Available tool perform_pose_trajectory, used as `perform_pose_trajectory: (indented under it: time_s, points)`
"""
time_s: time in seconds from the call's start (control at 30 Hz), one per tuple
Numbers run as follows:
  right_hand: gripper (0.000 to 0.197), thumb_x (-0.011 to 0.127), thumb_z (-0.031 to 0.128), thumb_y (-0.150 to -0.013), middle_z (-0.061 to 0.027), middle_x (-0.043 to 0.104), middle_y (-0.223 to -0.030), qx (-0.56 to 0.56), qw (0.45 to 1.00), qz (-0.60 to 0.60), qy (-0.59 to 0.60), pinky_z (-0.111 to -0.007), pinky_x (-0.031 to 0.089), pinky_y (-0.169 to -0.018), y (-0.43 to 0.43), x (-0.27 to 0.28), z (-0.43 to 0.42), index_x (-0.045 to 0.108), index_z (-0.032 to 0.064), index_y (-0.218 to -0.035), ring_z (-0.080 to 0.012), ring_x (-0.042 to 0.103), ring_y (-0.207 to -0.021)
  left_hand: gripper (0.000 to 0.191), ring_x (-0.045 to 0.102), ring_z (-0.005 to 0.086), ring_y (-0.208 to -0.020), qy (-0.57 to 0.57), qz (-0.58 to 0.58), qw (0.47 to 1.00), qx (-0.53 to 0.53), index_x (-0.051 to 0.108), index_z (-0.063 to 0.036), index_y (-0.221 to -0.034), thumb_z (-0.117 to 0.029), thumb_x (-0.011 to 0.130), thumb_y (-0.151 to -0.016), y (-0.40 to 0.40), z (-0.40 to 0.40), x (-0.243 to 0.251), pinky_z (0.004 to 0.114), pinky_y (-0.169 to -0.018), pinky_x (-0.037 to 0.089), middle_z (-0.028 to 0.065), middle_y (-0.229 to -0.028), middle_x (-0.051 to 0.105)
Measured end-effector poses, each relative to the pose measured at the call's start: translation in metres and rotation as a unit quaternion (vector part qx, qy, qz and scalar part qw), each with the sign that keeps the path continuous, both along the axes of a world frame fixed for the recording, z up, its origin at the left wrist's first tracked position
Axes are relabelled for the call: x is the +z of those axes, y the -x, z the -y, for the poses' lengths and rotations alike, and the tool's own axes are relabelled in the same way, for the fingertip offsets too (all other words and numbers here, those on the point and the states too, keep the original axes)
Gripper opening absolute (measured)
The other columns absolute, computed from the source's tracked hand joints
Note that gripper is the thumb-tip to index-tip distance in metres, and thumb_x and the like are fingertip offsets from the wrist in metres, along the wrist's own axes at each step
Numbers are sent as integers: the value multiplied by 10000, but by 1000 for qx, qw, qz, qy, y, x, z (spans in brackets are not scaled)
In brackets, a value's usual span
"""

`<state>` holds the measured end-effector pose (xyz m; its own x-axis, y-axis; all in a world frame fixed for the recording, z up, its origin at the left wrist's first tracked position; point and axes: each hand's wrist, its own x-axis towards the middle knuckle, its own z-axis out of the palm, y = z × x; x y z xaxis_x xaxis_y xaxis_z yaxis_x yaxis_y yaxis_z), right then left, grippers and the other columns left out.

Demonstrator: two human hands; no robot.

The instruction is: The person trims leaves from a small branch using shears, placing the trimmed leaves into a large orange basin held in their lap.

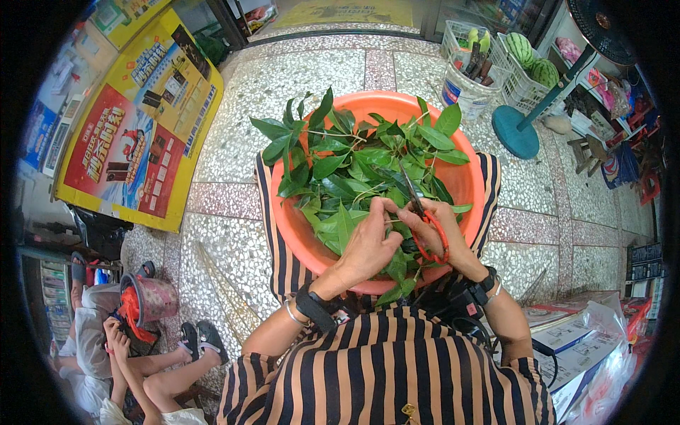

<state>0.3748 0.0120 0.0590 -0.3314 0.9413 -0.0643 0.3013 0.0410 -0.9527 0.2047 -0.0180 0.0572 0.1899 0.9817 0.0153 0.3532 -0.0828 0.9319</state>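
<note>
An orange plastic basin (pixel 467 138) rests on my lap, heaped with green leafy twigs (pixel 366 156). Over its near part, my left hand (pixel 372 241) has its fingertips pinched together at a thin stem (pixel 392 221). My right hand (pixel 443 228) holds a pair of scissors (pixel 436 241) with red-wrapped handles, its dark blades pointing away from me over the leaves. The fingertips of both hands almost meet. Some leaves (pixel 397 289) hang over the basin's near rim. My fingers hide part of the stem.
At front right stand a white bucket (pixel 467 93) of dark sticks, a crate with watermelons (pixel 531 61), and a fan's teal base (pixel 515 132). A yellow poster-covered counter (pixel 143 143) stands left. Seated people's legs (pixel 170 366) and a pink bin (pixel 159 297) are at lower left.
</note>
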Motion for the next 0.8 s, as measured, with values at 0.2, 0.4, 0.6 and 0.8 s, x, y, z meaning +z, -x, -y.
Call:
perform_pose_trajectory:
  time_s: [0.2,0.4,0.6,0.8]
  points:
    - [182,621,168,-909,-48,496,-543,3,995,46,-86,-275,398,-474,1,3,-1,589,-2,-852,-85,482,-501,312,503,142,-705,-16,52,999,-2,475,-23,-1105,-54,571,-810,3,-1,1,300,-632,414,78,-768,521]
    - [205,630,152,-901,-36,476,-518,-44,994,43,-87,-280,393,-456,4,6,-2,545,-1,-794,-95,470,-471,193,528,107,-649,-7,-3,998,-59,594,-20,-1003,-185,508,-952,18,3,-11,259,-584,421,48,-726,572]
    - [257,668,169,-865,-100,491,-742,14,989,45,-139,-328,427,-597,-4,14,-5,490,4,-949,-206,502,-648,237,429,38,-576,187,212,959,11,576,-60,-977,-239,427,-1015,24,-5,-19,174,-526,351,-49,-661,449]
    - [502,625,434,-866,-227,516,-920,95,953,240,-159,-464,425,-701,-7,16,2,446,-16,-997,-437,528,-866,223,464,148,-566,62,153,986,19,551,-10,-885,-194,471,-983,22,-10,-24,292,-537,371,50,-648,498]
